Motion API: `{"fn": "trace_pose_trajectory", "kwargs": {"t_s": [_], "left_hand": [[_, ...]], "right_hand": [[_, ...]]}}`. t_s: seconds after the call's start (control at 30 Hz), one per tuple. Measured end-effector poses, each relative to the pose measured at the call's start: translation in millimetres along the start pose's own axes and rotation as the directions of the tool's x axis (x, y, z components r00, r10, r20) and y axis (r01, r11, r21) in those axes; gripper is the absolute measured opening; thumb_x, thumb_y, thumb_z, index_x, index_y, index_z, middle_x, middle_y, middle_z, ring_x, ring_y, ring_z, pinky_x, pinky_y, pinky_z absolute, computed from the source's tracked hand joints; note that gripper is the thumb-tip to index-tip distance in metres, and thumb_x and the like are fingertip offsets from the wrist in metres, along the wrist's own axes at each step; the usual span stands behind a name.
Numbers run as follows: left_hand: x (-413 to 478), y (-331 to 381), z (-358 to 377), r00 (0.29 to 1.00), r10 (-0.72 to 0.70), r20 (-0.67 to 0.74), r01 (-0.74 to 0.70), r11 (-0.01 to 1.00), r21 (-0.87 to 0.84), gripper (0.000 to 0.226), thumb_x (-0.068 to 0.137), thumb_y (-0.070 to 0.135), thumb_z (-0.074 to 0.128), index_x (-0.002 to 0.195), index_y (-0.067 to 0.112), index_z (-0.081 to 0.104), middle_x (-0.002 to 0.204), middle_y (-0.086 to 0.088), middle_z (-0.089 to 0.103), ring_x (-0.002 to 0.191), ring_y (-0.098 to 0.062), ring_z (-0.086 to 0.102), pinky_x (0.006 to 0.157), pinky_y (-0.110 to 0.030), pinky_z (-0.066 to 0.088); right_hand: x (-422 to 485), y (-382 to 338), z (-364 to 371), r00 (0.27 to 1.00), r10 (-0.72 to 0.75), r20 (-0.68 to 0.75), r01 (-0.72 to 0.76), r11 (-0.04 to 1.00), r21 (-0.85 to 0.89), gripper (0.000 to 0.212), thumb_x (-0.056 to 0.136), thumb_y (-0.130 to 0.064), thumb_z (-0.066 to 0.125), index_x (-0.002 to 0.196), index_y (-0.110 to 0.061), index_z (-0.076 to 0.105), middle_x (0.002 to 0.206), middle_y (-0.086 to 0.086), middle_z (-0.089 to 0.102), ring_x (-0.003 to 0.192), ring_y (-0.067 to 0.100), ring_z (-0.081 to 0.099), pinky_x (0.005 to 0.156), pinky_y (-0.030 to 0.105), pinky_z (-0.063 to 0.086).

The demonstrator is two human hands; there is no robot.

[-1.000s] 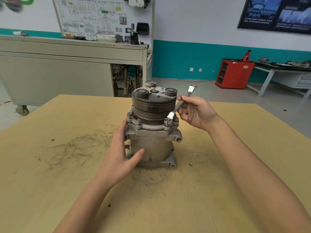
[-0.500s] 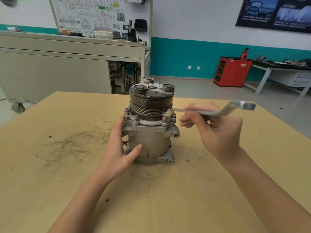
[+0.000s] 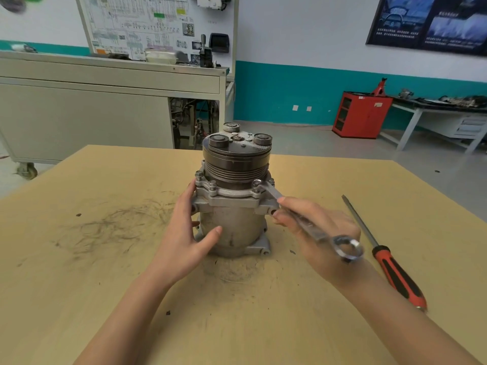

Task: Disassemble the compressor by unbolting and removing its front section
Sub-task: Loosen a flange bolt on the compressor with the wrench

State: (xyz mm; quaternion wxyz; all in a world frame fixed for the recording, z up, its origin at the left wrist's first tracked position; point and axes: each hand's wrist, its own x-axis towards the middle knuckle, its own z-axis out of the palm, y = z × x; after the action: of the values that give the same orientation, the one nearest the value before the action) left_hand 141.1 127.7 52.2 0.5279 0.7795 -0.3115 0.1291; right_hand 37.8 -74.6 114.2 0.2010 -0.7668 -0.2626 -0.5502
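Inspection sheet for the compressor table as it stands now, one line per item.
surface: wooden table, dark scuffs left of centre.
job's things: compressor upright, pulley end up; wrench on the front-right flange bolt; other bolts in place.
clutter: red-handled screwdriver lying at right.
grips: left hand pressed against the compressor's side; right hand holds the wrench shank.
cables: none on the table; wiring under the grey bench behind.
surroundings: red cabinet, side table with parts, wall posters.
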Motion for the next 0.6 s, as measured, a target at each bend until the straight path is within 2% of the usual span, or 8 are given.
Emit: {"fn": "trace_pose_trajectory", "kwargs": {"t_s": [0.03,0.07,0.17,0.23,0.3,0.43,0.53,0.6], "left_hand": [[0,0,0,1.0,0.002,0.0,-0.002,1.0,0.002,0.088,0.078,0.042,0.066,0.132,0.067,0.001,0.15,0.018,0.024,0.133,-0.01,0.039,0.102,-0.03,0.043],[0,0,0,1.0,0.005,-0.001,-0.005,1.0,0.003,0.089,0.081,0.039,0.068,0.133,0.067,0.001,0.15,0.018,0.024,0.134,-0.009,0.039,0.103,-0.032,0.043],[1,-3,1,1.0,0.02,-0.007,-0.02,1.0,0.005,0.091,0.084,0.029,0.07,0.135,0.063,0.003,0.151,0.016,0.025,0.134,-0.009,0.038,0.098,-0.025,0.042],[1,-3,1,1.0,0.019,-0.008,-0.019,1.0,0.0,0.091,0.084,0.026,0.071,0.136,0.06,0.004,0.152,0.013,0.026,0.135,-0.011,0.038,0.094,-0.018,0.04],[1,-3,1,1.0,0.006,-0.009,-0.006,1.0,-0.005,0.089,0.081,0.034,0.069,0.135,0.062,0.003,0.15,0.016,0.026,0.134,-0.009,0.038,0.092,-0.014,0.039],[0,0,1,1.0,-0.009,-0.01,0.009,1.0,-0.022,0.086,0.077,0.042,0.063,0.131,0.07,0.002,0.142,0.037,0.022,0.131,0.001,0.037,0.088,-0.007,0.04],[1,-1,0,1.0,0.0,-0.01,-0.001,1.0,-0.021,0.086,0.077,0.041,0.063,0.133,0.066,0.003,0.141,0.04,0.02,0.131,0.002,0.037,0.089,-0.007,0.04],[1,-1,1,1.0,0.001,-0.005,-0.001,1.0,-0.02,0.086,0.077,0.041,0.063,0.134,0.065,0.003,0.14,0.041,0.019,0.13,0.002,0.037,0.09,-0.008,0.04]], "right_hand": [[-1,1,0,0.988,0.157,0.002,-0.154,0.967,0.201,0.025,0.096,-0.03,0.049,0.099,-0.009,0.061,0.077,0.003,0.071,0.064,0.012,0.069,0.062,0.019,0.055],[2,4,0,0.951,0.308,0.019,-0.291,0.873,0.39,0.02,0.097,-0.028,0.048,0.098,-0.01,0.058,0.078,0.001,0.07,0.067,0.014,0.07,0.06,0.024,0.057],[23,32,4,0.755,0.637,0.152,-0.56,0.508,0.654,0.02,0.1,-0.018,0.035,0.088,-0.01,0.05,0.07,0.006,0.07,0.059,0.023,0.069,0.053,0.027,0.055],[42,58,10,0.596,0.701,0.393,-0.692,0.199,0.694,0.024,0.101,-0.013,0.028,0.085,-0.008,0.045,0.062,0.01,0.068,0.051,0.023,0.066,0.047,0.023,0.051],[56,78,18,0.478,0.647,0.595,-0.775,-0.008,0.632,0.028,0.102,-0.011,0.026,0.082,-0.008,0.045,0.059,0.011,0.066,0.046,0.019,0.063,0.042,0.02,0.048],[59,98,31,0.399,0.507,0.764,-0.82,-0.176,0.545,0.028,0.102,-0.013,0.025,0.085,-0.009,0.047,0.058,0.01,0.066,0.044,0.013,0.063,0.039,0.015,0.047],[55,98,32,0.408,0.533,0.741,-0.777,-0.224,0.588,0.029,0.102,-0.017,0.027,0.085,-0.009,0.05,0.058,0.009,0.067,0.044,0.011,0.062,0.04,0.014,0.047],[53,91,27,0.426,0.6,0.677,-0.746,-0.19,0.638,0.031,0.103,-0.02,0.03,0.085,-0.008,0.053,0.06,0.01,0.067,0.046,0.012,0.063,0.042,0.015,0.048]]}}
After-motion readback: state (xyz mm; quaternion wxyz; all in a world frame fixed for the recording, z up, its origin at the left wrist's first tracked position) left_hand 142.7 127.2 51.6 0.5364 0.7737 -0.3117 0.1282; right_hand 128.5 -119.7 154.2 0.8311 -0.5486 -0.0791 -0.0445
